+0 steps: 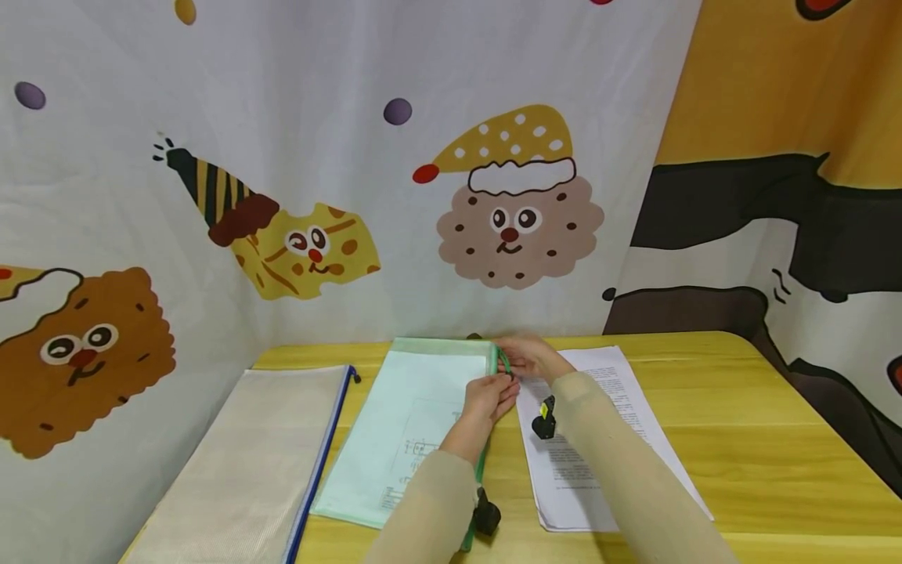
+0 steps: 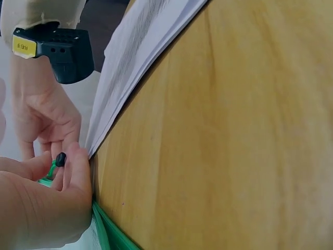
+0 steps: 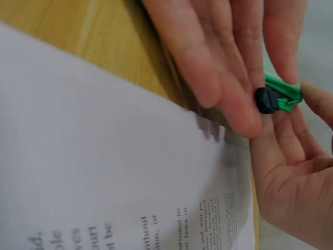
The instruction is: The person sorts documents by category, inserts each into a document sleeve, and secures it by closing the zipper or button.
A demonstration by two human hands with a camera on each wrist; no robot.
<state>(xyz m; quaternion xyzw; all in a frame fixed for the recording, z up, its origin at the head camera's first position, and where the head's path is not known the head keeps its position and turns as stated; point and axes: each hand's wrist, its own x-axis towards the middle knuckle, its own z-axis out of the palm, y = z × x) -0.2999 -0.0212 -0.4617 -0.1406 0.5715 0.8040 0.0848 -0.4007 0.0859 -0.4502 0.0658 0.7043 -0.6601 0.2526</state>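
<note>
Both hands meet at the far right corner of a translucent green zip pouch (image 1: 445,345), which lies flat on the yellow wood-grain table (image 1: 768,415), between a blue-edged pouch and a paper stack. The left hand (image 1: 488,397) has its fingers curled in, thumb and forefinger nearly together on the looped green pull cord (image 1: 505,361); the cord's black bead (image 2: 61,159) sits between them in the left wrist view. The right hand (image 1: 527,356) is just beyond it, at the same corner — fingers fairly long and slightly bent, thumb apart from them — but whether it grips the pouch edge I cannot tell, as the left hand and the angle hide the contact.

Inside the green pouch is a sheet with a technical drawing (image 1: 426,446) (its fine lettering is too small to read). To the right lies the printed paper stack (image 1: 567,478), partly under the right forearm. To the left, apart from the green one, is a clear mesh pouch with a blue zip (image 1: 254,446), running off the near edge of the view. Each beige sleeve (image 1: 430,513) has a black wrist camera (image 1: 545,421) at its cuff; the right one bears a yellow label (image 2: 24,47). Behind the table hangs a white cartoon-print curtain (image 1: 317,70).
</note>
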